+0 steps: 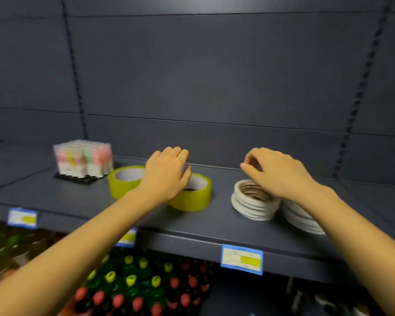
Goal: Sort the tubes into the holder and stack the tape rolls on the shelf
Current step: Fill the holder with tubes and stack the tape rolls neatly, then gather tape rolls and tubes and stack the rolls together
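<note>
The left hand lay on a yellow roll on the shelf. Its fingers were bent over the rim of the roll, so the grip was closed on it. A second yellow roll lay flat just beside it, to the left, partly behind the wrist.

The right hand hung over a white stack of thin tape rolls, with the fingers curled together. The picture was blurred there, and I could not tell if this grip held something. A second white stack stood touching the first one, on the right, half hidden under the right forearm.

The tubes stood upright and close together in the black holder, far left on the same shelf. A blue tag was on the shelf edge. Bottles with yellow and red caps stood on the level below.
</note>
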